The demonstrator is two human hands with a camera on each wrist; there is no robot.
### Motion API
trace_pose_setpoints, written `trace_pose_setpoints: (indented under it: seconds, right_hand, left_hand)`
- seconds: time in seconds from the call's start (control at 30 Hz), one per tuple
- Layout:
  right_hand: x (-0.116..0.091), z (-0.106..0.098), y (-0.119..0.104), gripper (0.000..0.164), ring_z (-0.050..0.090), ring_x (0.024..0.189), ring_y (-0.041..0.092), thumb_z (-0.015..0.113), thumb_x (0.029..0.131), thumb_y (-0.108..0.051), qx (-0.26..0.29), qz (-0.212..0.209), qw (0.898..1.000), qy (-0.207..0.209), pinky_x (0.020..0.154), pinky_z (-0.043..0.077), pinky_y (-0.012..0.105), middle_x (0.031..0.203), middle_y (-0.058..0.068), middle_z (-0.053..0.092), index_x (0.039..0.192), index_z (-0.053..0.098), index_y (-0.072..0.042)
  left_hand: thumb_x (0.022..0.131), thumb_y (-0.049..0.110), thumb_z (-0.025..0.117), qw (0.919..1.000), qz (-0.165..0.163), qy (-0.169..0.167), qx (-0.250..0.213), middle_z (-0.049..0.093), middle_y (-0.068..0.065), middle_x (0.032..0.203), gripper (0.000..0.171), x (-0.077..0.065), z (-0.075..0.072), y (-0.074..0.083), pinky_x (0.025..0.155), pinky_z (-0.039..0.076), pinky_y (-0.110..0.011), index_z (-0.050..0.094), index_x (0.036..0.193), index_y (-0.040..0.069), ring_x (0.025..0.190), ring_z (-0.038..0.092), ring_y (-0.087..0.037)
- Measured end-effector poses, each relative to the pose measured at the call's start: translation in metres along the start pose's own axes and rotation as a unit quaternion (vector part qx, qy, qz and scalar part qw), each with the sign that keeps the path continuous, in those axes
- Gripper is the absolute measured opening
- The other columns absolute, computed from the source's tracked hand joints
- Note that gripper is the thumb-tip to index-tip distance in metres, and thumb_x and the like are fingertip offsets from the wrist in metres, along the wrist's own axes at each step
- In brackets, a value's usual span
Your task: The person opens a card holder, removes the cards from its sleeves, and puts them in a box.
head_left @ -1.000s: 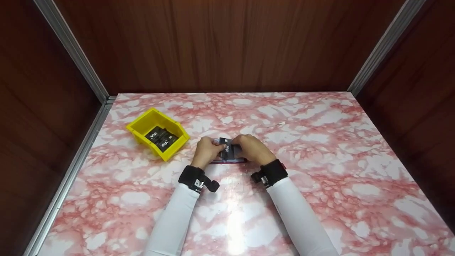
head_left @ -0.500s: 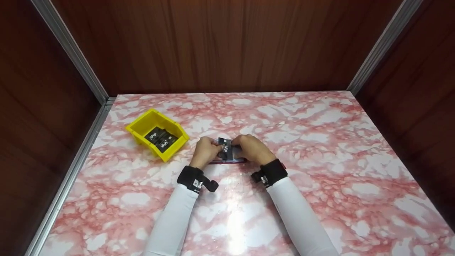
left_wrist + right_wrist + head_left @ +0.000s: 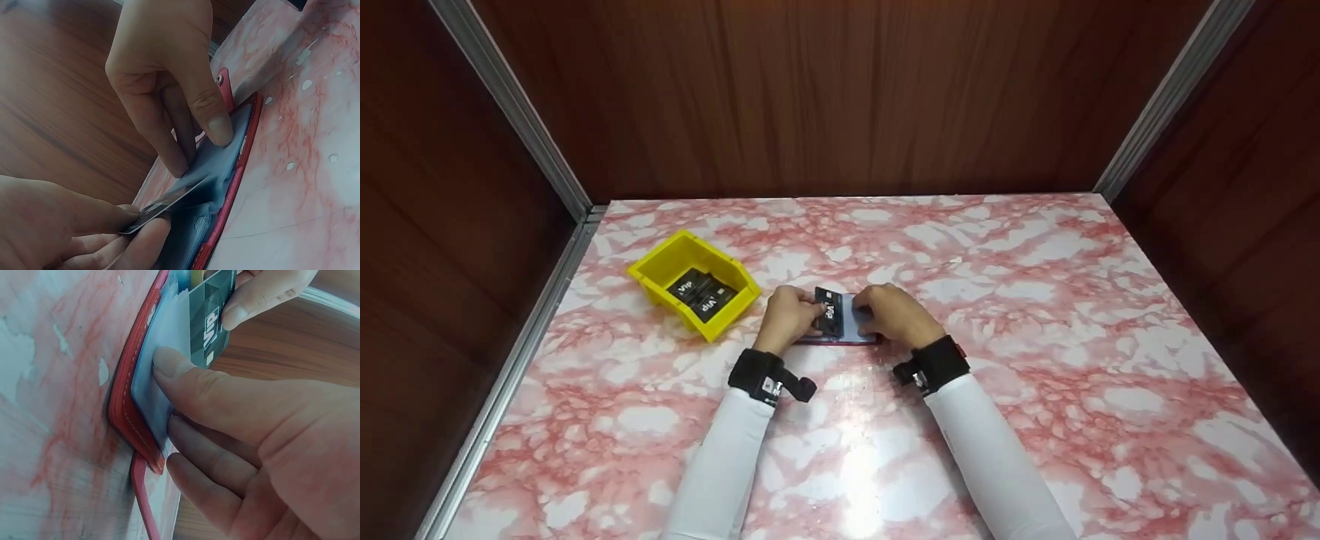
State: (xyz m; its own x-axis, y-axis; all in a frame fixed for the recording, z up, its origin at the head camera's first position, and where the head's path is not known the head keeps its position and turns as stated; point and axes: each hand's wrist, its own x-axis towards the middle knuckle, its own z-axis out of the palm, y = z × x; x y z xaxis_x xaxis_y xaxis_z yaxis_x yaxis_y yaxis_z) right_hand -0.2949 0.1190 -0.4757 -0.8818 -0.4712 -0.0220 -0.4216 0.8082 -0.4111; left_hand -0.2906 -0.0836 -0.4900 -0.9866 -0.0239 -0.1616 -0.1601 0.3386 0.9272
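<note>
A black card marked "Vip" is pinched between the thumb and fingers of my left hand. It stands tilted over a red card holder with clear plastic sleeves. In the left wrist view, the card's inner edge meets the mouth of a sleeve. My right hand holds the holder's right side, its thumb pressed on the top sleeve and its other fingers curled at the far edge. The holder lies open on the table, with its strap sticking out at one end.
A yellow bin stands to the left of the hands with several black "Vip" cards in it. The table has a red and white marbled top. Dark wood-look panels enclose its back and sides.
My left hand has shifted slightly left with the card, baring more of the sleeve between both hands. My right hand has stayed nearly in place. The bin has not moved.
</note>
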Motion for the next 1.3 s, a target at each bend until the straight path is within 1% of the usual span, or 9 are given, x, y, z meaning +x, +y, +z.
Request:
trace_pose_setpoints:
  seconds: [0.2, 0.4, 0.5, 0.67, 0.87, 0.97, 1.17, 1.23, 1.3]
  right_hand:
    - [-0.001, -0.001, 0.002, 0.036, 0.073, 0.111, 0.029, 0.085, 0.089, -0.003, 0.014, 0.010, 1.000, -0.007, 0.103, 0.060, 0.046, 0.125, 0.016, 0.079, 0.124, 0.079, -0.003]
    - [0.000, -0.001, 0.006, 0.035, 0.071, 0.104, 0.025, 0.087, 0.088, -0.005, 0.013, -0.003, 1.000, -0.008, 0.099, 0.059, 0.045, 0.119, 0.013, 0.080, 0.122, 0.080, -0.004]
    - [0.000, -0.001, 0.008, 0.033, 0.070, 0.100, 0.025, 0.086, 0.087, -0.004, 0.017, -0.011, 1.000, -0.007, 0.096, 0.059, 0.044, 0.114, 0.013, 0.080, 0.119, 0.080, -0.003]
    - [0.000, -0.002, 0.009, 0.035, 0.069, 0.100, 0.025, 0.086, 0.088, -0.005, 0.023, -0.014, 1.000, -0.007, 0.097, 0.059, 0.044, 0.116, 0.014, 0.080, 0.121, 0.079, -0.003]
    - [-0.001, -0.003, 0.009, 0.034, 0.066, 0.100, 0.023, 0.087, 0.088, -0.005, 0.018, -0.018, 1.000, -0.008, 0.098, 0.058, 0.045, 0.115, 0.013, 0.079, 0.121, 0.079, -0.003]
    - [-0.001, -0.003, 0.008, 0.034, 0.066, 0.103, 0.023, 0.086, 0.088, -0.004, 0.020, -0.014, 1.000, -0.010, 0.100, 0.058, 0.045, 0.117, 0.012, 0.079, 0.122, 0.079, -0.004]
    - [-0.001, -0.003, 0.007, 0.038, 0.067, 0.106, 0.024, 0.086, 0.088, -0.005, 0.027, -0.002, 0.999, -0.016, 0.104, 0.057, 0.046, 0.121, 0.012, 0.079, 0.126, 0.078, -0.004]
    - [-0.001, -0.003, 0.007, 0.036, 0.066, 0.104, 0.024, 0.086, 0.088, -0.005, 0.029, -0.005, 0.999, -0.016, 0.102, 0.057, 0.045, 0.118, 0.012, 0.078, 0.124, 0.078, -0.004]
    - [0.000, -0.003, 0.007, 0.035, 0.065, 0.102, 0.024, 0.086, 0.088, -0.005, 0.029, -0.007, 0.999, -0.016, 0.100, 0.057, 0.044, 0.115, 0.012, 0.078, 0.122, 0.079, -0.005]
  left_hand:
    - [0.097, 0.002, 0.076, 1.0000, 0.007, 0.003, 0.004, 0.076, -0.028, 0.115, 0.025, 0.000, -0.002, 0.002, 0.059, 0.064, -0.026, 0.075, 0.118, -0.010, 0.064, 0.070, -0.014]
    - [0.098, 0.002, 0.075, 0.9998, 0.012, 0.011, 0.011, 0.077, -0.028, 0.113, 0.028, 0.000, -0.006, 0.004, 0.058, 0.064, -0.028, 0.074, 0.123, -0.010, 0.059, 0.068, -0.012]
    - [0.098, 0.004, 0.075, 0.9995, 0.013, 0.019, 0.024, 0.078, -0.026, 0.112, 0.028, -0.001, -0.012, 0.008, 0.060, 0.065, -0.029, 0.074, 0.124, -0.008, 0.063, 0.069, -0.013]
    - [0.101, 0.008, 0.073, 0.9979, 0.016, 0.030, 0.055, 0.077, -0.017, 0.105, 0.025, -0.002, -0.028, 0.016, 0.073, 0.065, -0.030, 0.077, 0.124, -0.002, 0.080, 0.070, -0.015]
    - [0.101, 0.010, 0.072, 0.9893, 0.060, 0.066, 0.116, 0.080, -0.021, 0.111, 0.028, -0.003, -0.055, 0.019, 0.086, 0.058, -0.034, 0.078, 0.127, 0.001, 0.094, 0.073, -0.023]
    - [0.101, 0.010, 0.073, 0.9859, 0.073, 0.087, 0.123, 0.081, -0.022, 0.113, 0.028, -0.004, -0.067, 0.019, 0.092, 0.059, -0.039, 0.079, 0.127, 0.002, 0.100, 0.075, -0.028]
    - [0.101, 0.012, 0.072, 0.9808, 0.084, 0.113, 0.135, 0.082, -0.018, 0.113, 0.028, -0.008, -0.083, 0.021, 0.080, 0.058, -0.030, 0.080, 0.127, 0.007, 0.097, 0.076, -0.027]
    - [0.102, 0.012, 0.071, 0.9804, 0.086, 0.114, 0.135, 0.082, -0.017, 0.115, 0.029, -0.010, -0.087, 0.022, 0.074, 0.063, -0.031, 0.079, 0.129, 0.008, 0.094, 0.078, -0.028]
    - [0.102, 0.012, 0.070, 0.9769, 0.094, 0.120, 0.149, 0.082, -0.016, 0.117, 0.030, -0.011, -0.092, 0.023, 0.077, 0.064, -0.035, 0.079, 0.131, 0.009, 0.096, 0.079, -0.029]
